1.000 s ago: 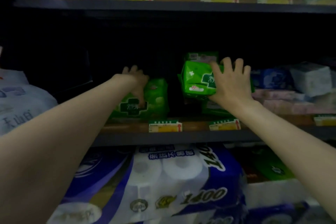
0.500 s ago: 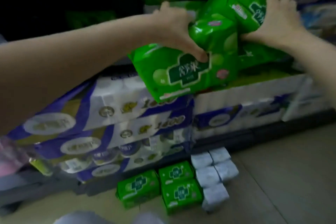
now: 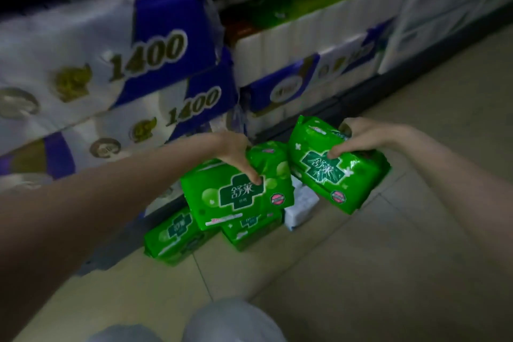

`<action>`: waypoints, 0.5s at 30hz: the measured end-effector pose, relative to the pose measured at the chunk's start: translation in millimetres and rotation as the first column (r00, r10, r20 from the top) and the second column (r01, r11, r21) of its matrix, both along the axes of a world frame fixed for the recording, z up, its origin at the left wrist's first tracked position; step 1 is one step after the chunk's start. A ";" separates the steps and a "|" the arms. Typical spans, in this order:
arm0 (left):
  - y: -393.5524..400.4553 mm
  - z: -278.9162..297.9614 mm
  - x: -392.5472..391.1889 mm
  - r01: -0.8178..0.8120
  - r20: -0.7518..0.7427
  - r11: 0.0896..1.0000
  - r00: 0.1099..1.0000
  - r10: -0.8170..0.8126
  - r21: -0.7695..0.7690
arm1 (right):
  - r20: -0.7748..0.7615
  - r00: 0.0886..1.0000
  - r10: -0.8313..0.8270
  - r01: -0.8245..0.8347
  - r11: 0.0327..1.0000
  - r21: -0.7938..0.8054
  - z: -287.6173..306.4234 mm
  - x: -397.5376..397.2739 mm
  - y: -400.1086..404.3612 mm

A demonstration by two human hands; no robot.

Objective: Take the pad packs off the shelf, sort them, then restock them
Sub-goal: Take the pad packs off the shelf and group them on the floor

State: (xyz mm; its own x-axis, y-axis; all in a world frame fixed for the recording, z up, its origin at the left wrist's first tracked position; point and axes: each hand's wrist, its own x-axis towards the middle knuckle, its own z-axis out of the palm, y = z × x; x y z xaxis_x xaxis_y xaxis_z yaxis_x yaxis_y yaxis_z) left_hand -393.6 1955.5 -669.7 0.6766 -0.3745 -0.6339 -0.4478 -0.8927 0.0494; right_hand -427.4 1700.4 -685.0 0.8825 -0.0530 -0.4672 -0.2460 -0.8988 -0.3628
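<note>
Both forearms bare, no sleeves visible; hands ungloved; pale grey trouser knee (image 3: 233, 319) at bottom edge.

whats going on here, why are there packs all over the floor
A person is crouched by the bottom shelf with a green plastic pad pack in each hand. The left hand grips one green pack, thumb on its printed front, low over two more green packs lying on the tiled floor, one at and one at. The right hand holds another green pack just beside it. Pale white packs lie on the floor behind. Big toilet-roll bundles fill the shelf.
</note>
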 end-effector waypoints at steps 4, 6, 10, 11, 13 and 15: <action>8.7 -76.3 -11.1 0.142 0.072 0.978 0.985 -0.154 0.151 | -0.058 0.994 0.096 -0.099 0.993 -0.058 -46.0 -7.1 13.2; 9.1 -107.1 -27.5 0.207 0.038 0.964 0.976 -0.216 0.167 | -0.100 0.984 0.146 -0.153 0.986 -0.064 -61.2 -15.1 17.6; 2.3 -156.3 -72.4 0.323 0.110 0.942 0.937 -0.332 0.094 | -0.228 0.954 0.194 -0.221 0.970 -0.102 -86.4 -32.0 15.2; -1.1 -166.1 -83.4 0.322 0.138 0.944 0.934 -0.330 0.074 | -0.261 0.945 0.195 -0.232 0.966 -0.117 -91.4 -37.2 13.7; -8.4 -181.5 -98.5 0.283 0.197 0.957 0.936 -0.291 0.065 | -0.329 0.926 0.186 -0.254 0.951 -0.177 -101.5 -46.8 11.6; -16.0 -190.9 -105.6 0.214 0.240 0.975 0.945 -0.223 0.064 | -0.389 0.907 0.162 -0.266 0.937 -0.228 -109.4 -55.1 9.7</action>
State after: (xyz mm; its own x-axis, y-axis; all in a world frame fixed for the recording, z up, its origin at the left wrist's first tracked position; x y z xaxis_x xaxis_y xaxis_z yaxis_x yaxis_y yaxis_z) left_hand -499.1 1939.5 -860.5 0.7168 -0.5099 -0.4756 -0.6261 -0.7709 -0.1172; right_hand -482.5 1710.1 -794.4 0.6618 -0.0512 -0.7479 -0.1030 -0.9944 -0.0231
